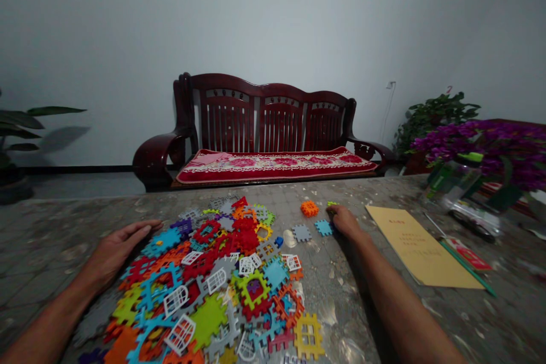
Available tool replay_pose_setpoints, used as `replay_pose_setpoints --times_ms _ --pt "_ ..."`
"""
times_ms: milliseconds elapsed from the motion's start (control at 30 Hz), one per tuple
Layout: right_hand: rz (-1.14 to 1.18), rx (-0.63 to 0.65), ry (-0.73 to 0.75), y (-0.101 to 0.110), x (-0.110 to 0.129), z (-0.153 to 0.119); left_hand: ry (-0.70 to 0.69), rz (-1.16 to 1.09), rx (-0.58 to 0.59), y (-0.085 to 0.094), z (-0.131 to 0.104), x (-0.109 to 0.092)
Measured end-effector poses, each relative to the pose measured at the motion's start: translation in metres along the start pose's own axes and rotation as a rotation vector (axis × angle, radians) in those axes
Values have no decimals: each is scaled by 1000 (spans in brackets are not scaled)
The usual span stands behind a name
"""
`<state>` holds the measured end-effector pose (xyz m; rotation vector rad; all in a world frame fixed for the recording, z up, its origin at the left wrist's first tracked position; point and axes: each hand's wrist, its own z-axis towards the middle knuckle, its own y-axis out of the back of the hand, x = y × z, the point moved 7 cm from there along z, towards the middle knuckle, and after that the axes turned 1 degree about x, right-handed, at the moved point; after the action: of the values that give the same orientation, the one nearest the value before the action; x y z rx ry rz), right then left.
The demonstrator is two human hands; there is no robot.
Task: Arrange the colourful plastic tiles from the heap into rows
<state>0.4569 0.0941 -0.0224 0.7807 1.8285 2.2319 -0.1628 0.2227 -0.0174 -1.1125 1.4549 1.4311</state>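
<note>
A large heap of colourful plastic interlocking building tiles [209,313] covers the table's left half. My left hand [121,245] rests at the heap's left edge, fingers stretched out and holding nothing, near a blue tile [162,242]. Right of the heap, my right hand [344,220] is closed at the fingertips on a small yellow-green tile [333,203], mostly hidden by the fingers. Close by lie a light-blue tile [323,228] and a grey tile [302,233]. An orange openwork block [309,209] stands just left of that hand.
A yellow booklet [420,247] lies at the right, with a green pencil [469,267] and a red packet [468,253] beside it. Further right are a clear bottle [456,176] and purple flowers [503,148]. A wooden bench [273,125] stands beyond the table.
</note>
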Motion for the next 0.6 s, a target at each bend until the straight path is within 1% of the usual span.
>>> replay_pose_setpoints --times_ms 100,267,433,600 --pt "30 -22 46 -1 5 -1 4 4 3 0 0 0" --pt "27 -92 47 1 0 -7 -7 -1 10 1 2 1" --pt "25 -99 74 -7 -2 -13 -28 29 4 2 4 3" --pt "11 -109 97 -3 -3 -19 -27 9 12 1 3 1"
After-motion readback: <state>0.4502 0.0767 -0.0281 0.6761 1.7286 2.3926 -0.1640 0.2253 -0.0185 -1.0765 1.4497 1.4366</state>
